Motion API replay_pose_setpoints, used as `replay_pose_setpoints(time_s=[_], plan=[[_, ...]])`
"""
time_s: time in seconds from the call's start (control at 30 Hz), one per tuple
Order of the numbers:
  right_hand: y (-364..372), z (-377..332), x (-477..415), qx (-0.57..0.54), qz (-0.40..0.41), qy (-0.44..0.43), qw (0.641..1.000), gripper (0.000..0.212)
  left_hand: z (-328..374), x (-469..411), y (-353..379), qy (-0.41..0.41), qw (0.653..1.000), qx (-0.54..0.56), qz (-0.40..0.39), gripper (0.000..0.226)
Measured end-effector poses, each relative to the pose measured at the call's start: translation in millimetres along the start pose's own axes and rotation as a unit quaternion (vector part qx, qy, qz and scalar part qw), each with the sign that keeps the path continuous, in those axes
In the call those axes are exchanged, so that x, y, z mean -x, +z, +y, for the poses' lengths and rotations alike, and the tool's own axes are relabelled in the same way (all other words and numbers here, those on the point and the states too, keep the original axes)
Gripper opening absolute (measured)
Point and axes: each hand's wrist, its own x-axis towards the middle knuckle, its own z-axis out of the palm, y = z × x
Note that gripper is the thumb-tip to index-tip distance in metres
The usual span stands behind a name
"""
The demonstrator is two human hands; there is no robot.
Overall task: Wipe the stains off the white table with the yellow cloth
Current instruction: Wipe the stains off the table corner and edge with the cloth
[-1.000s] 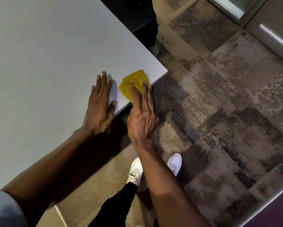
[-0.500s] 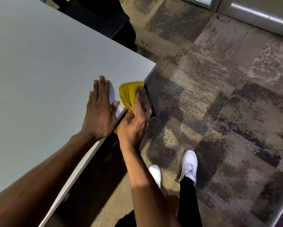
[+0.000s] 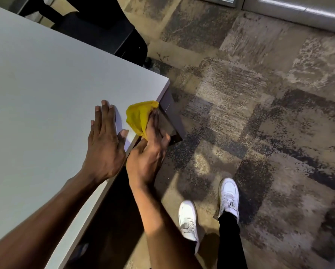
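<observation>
Surface: white flat-topped table (image 3: 46, 94), seen from above, one corner pointing toward the upper right of the head view.

Left hand (image 3: 104, 148): laid palm-down on the table top just inside the near edge. Fingers straight and close together, thumb spread out toward the edge. It holds nothing.

Task item: crumpled yellow cloth (image 3: 138, 117), bunched at the table's near edge, a little short of the corner. Its upper part lies on the top at the rim; its lower part narrows to a point that runs down into the right hand.

Right hand (image 3: 149, 152): off the table, beside the edge, with its back to the camera. Its fingers (image 3: 155, 123) lie extended along the cloth's right side and the thumb comes up below the cloth's tapered end, so the cloth is pinched between thumb and fingers. Whether the cloth is being pressed against the side face of the edge cannot be told.

Relation of hands: the two hands sit side by side, wrists near each other, not touching. The cloth lies just right of the left hand's fingers, with a strip of bare table top between them.

Surroundings: dark grey table support (image 3: 170, 113) beneath the corner; mottled brown and grey patchwork carpet (image 3: 259, 113); a pair of white lace-up shoes (image 3: 188, 220) on the carpet; black trouser leg (image 3: 228, 239); black chair (image 3: 104, 26) beyond the table's far edge.
</observation>
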Motion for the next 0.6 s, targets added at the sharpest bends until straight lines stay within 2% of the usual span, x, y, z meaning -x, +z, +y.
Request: replay_pose_setpoints(time_s=[0.17, 0.43, 0.6], plan=[[8, -4, -63, -0.015, 0.019, 0.058, 0.998, 0.082, 3, 0, -4, 0.001, 1.000, -0.002, -0.013, 0.077], [-6, 3, -5, -0.022, -0.035, 0.049, 0.998, 0.073, 15, 1, -10, -0.019, 0.999, 0.014, -0.024, 0.077], [1, -3, -79, -0.012, -0.006, 0.041, 0.999, 0.073, 19, 1, -14, -0.018, 0.999, 0.010, -0.032, 0.078]])
